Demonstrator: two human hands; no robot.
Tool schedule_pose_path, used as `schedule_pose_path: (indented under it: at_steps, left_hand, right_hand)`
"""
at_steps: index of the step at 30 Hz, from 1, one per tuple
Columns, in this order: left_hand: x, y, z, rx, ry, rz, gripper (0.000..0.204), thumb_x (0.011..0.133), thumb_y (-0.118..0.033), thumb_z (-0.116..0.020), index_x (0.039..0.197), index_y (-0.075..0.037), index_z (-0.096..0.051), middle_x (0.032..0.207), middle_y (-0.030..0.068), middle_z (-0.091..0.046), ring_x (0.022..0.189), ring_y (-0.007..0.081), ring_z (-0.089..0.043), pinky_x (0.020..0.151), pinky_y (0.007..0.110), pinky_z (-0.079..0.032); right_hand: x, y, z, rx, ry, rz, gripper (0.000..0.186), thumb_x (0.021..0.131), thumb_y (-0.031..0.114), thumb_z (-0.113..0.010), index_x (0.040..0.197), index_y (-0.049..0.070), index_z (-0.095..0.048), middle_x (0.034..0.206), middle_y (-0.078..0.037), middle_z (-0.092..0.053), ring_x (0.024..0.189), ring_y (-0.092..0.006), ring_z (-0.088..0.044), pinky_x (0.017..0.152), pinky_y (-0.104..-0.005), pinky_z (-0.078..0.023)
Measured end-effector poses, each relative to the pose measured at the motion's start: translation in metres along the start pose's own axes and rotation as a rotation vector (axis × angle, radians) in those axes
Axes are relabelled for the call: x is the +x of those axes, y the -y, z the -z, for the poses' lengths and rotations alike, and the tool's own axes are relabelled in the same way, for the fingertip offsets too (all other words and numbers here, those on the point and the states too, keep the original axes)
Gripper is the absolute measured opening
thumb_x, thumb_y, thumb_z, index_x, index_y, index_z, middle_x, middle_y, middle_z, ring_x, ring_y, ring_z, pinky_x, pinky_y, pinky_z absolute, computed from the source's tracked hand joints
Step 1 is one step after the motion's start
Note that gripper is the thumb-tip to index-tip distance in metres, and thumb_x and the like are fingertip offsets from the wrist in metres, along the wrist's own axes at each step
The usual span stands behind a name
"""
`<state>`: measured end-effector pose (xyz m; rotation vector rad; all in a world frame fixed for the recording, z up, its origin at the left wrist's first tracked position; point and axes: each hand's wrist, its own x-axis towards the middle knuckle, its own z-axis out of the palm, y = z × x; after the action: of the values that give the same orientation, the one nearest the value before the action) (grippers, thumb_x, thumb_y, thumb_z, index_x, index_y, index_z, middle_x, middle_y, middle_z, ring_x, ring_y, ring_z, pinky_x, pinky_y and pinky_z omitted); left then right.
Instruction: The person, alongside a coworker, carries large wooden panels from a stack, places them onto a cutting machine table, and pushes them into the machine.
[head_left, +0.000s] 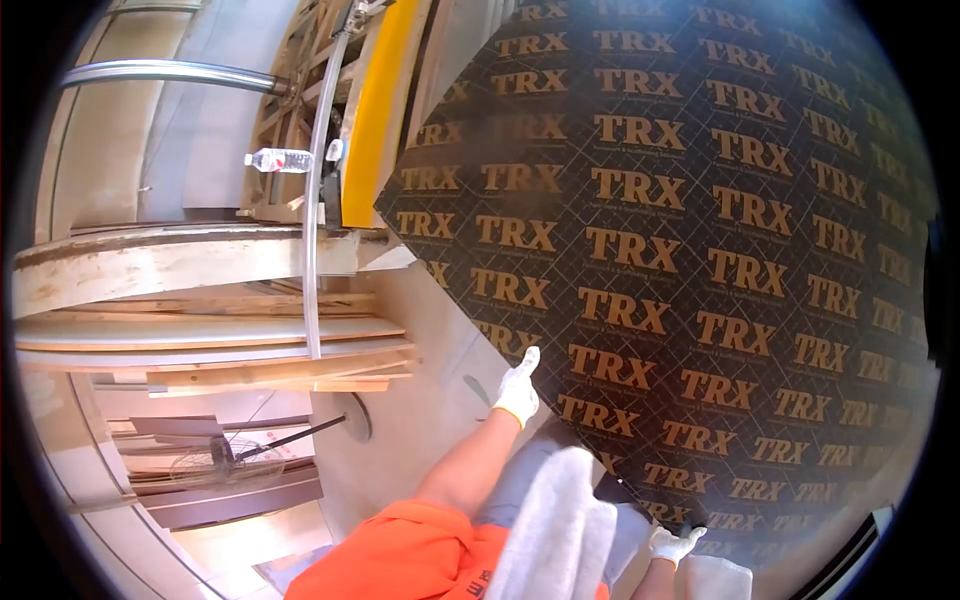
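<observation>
A large dark sheet of film-faced plywood [675, 300], printed all over with gold lettering and thin crossing lines, fills the right half of the view. Its near edge slants from upper left down to lower right. On that edge is my left hand [518, 392], in a white glove, thumb over the top face and fingers hidden beneath. Farther down the same edge, near the lower corner, my gloved right hand [677, 543] also grips it. Its thumb lies along the top, with the fingers mostly out of sight. A grey cloth-like piece [560, 525] hangs over the front of my orange clothing.
To the left stands a machine frame with a yellow beam [380, 110] and an upright metal bar [320, 200]. A clear plastic bottle [280, 160] rests beside them. Stacked boards [220, 345] and a black fan [228, 458] lie nearer, beside the pale floor [400, 420].
</observation>
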<state>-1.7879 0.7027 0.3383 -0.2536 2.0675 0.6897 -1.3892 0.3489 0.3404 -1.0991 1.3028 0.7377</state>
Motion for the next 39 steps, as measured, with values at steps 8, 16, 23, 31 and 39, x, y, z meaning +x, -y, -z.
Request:
schedule_pose_path:
  at_steps: [8, 16, 23, 31, 39]
  left_hand:
    - [-0.064, -0.017, -0.017, 0.027, 0.096, -0.026, 0.057, 0.086, -0.056, -0.091, 0.099, -0.009, -0.061, 0.065, -0.002, -0.041, 0.043, 0.0131, -0.027, 0.039, 0.033, -0.023]
    - [0.052, 0.049, 0.027, -0.148, 0.435, -0.038, 0.074, 0.092, -0.042, -0.088, 0.144, -0.003, -0.052, 0.098, 0.0132, -0.068, 0.061, 0.0248, -0.06, 0.088, 0.06, -0.062]
    - [0.104, -0.007, 0.018, -0.325, 0.92, -0.022, 0.061, 0.098, -0.057, -0.074, 0.14, -0.014, -0.065, 0.138, 0.0111, -0.07, 0.128, 0.0414, -0.062, 0.112, 0.064, -0.047]
    - [0.143, 0.007, 0.055, -0.266, 0.824, -0.024, 0.071, 0.099, -0.064, -0.068, 0.144, -0.01, -0.064, 0.14, 0.0089, -0.07, 0.109, 0.0356, -0.068, 0.096, 0.048, -0.057]
    - [0.158, 0.011, 0.048, -0.195, 0.715, -0.213, 0.077, 0.096, -0.074, -0.066, 0.139, -0.01, -0.066, 0.125, 0.0083, -0.073, 0.109, 0.0307, -0.065, 0.1, 0.047, -0.054]
  right_hand:
    - [0.038, 0.007, 0.023, -0.088, 0.194, 0.201, 0.064, 0.099, 0.06, -0.072, 0.144, 0.015, -0.068, 0.152, -0.003, -0.064, 0.139, -0.0273, -0.056, 0.123, -0.0453, -0.035]
    - [0.042, -0.016, -0.004, -0.09, 0.345, 0.21, 0.054, 0.105, 0.056, -0.065, 0.141, 0.015, -0.068, 0.144, -0.003, -0.069, 0.134, -0.0287, -0.059, 0.12, -0.0488, -0.04]
    - [0.095, -0.007, 0.017, -0.046, 0.605, 0.389, 0.053, 0.108, 0.05, -0.062, 0.146, 0.012, -0.064, 0.146, -0.005, -0.067, 0.132, -0.0305, -0.06, 0.121, -0.0507, -0.039]
    - [0.062, -0.012, -0.024, 0.089, 0.372, 0.31, 0.045, 0.108, 0.037, -0.067, 0.142, 0.007, -0.062, 0.146, -0.01, -0.067, 0.131, -0.0321, -0.062, 0.119, -0.0502, -0.043]
    - [0.076, -0.002, -0.023, -0.017, 0.193, 0.22, 0.067, 0.1, 0.036, -0.075, 0.156, 0.009, -0.05, 0.169, -0.01, -0.045, 0.152, -0.0279, -0.04, 0.125, -0.0486, -0.032]
